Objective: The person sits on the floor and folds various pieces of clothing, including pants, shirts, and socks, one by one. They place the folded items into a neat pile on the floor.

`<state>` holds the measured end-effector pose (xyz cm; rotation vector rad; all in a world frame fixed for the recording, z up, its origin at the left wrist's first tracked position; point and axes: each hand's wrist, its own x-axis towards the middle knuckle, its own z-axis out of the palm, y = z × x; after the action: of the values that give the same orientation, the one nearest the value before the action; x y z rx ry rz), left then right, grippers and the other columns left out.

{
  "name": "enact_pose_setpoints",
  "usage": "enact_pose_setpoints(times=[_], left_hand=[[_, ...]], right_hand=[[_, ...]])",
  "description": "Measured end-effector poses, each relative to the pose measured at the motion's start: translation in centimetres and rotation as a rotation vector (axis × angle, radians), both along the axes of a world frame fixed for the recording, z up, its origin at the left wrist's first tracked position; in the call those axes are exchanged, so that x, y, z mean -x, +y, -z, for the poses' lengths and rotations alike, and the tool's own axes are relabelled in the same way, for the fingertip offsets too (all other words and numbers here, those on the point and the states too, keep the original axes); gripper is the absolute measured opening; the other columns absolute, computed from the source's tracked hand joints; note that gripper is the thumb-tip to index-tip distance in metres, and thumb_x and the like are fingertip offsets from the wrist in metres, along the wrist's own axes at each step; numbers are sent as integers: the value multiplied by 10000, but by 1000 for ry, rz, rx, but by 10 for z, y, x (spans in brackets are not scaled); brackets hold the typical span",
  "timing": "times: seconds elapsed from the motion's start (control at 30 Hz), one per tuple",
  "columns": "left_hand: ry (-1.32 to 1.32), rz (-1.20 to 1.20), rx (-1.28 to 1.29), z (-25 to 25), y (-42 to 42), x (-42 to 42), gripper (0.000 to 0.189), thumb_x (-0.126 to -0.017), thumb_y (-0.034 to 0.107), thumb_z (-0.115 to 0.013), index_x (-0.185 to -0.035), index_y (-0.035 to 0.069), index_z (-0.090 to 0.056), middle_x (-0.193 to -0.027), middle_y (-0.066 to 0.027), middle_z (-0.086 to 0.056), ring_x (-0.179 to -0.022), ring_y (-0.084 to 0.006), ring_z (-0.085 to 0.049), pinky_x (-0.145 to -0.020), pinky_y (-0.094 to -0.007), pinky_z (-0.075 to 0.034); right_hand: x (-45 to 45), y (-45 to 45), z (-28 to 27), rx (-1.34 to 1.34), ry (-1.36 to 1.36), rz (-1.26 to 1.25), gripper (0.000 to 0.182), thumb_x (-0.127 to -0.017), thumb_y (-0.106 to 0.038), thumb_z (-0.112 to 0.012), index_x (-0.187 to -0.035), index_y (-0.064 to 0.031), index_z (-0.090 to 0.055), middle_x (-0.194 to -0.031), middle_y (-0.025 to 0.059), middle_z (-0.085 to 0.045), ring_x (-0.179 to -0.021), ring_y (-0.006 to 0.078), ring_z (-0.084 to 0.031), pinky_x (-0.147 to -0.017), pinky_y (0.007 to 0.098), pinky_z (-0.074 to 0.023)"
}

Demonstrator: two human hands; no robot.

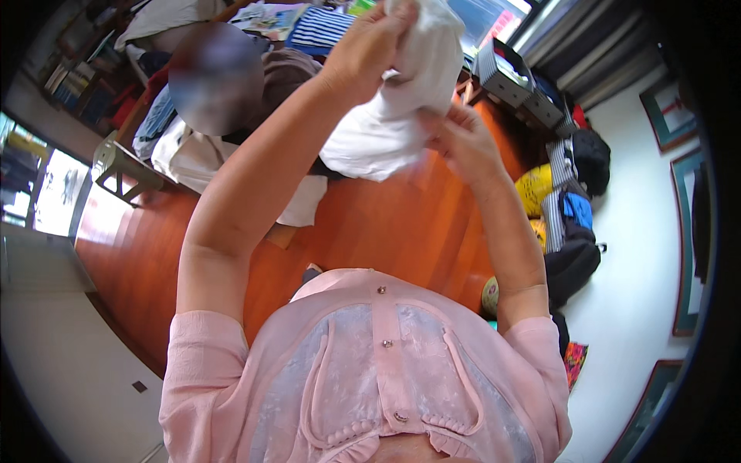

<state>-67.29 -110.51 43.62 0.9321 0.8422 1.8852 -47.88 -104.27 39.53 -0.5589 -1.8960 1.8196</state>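
A white cloth garment (376, 133) hangs bunched in front of me at the top of the view. My left hand (370, 49) is raised and pinches its upper part between thumb and fingers. Lower and to the right, my right hand (463, 136) grips the cloth's right edge; this hand is slightly blurred. Folds hide the garment's shape, so its kind cannot be told. Behind it lie heaped clothes, among them a blue-and-white striped cloth (321, 28), a dark brown garment (286, 72) and cream fabric (191, 153).
A plastic stool (124, 171) stands at the left on the wooden floor (370, 231). Storage boxes (503, 72) holding cloth are at the upper right. Bags and a black backpack (573, 266) line the right wall, below framed pictures (689, 231). One round patch is blurred.
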Motion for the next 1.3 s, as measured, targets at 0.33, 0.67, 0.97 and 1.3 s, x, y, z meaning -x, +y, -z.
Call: enact_pose_setpoints(times=[0.33,0.67,0.97,1.3], left_hand=[[-266,108,-10,42,41,-100,374,-958,295,-494,-1243,53,-491,-1165,-73,-588,-1105,-214,-549,-984,-402,-411],[-282,518,160,62,16,-217,444,-940,366,-501,-1239,38,-500,-1167,-100,-589,-1079,-212,-573,-961,-369,-439],[367,468,292,62,27,-237,348,-902,251,-609,-1168,36,-545,-933,-21,-620,-839,-97,-604,-716,-255,-497],[1506,-169,369,193,-67,-158,924,-639,20,-652,-1461,104,-237,-1392,-280,-372,-1283,-432,-368,-1075,-402,-287]], right_hand=[[-194,59,-13,380,464,336,307,-912,-264,-569,-1110,-37,-629,-1110,109,-642,-1025,232,-618,-903,375,-487],[-211,10,93,810,320,-16,432,-969,-289,-419,-1321,-40,-433,-1231,128,-560,-1087,240,-580,-956,372,-463],[-168,9,94,-584,59,327,490,-880,-244,-579,-1300,-49,-418,-1222,71,-500,-1120,214,-496,-959,342,-412],[-181,19,49,34,484,370,416,-863,-227,-607,-1221,-56,-482,-1150,64,-545,-1063,211,-530,-919,328,-438]])
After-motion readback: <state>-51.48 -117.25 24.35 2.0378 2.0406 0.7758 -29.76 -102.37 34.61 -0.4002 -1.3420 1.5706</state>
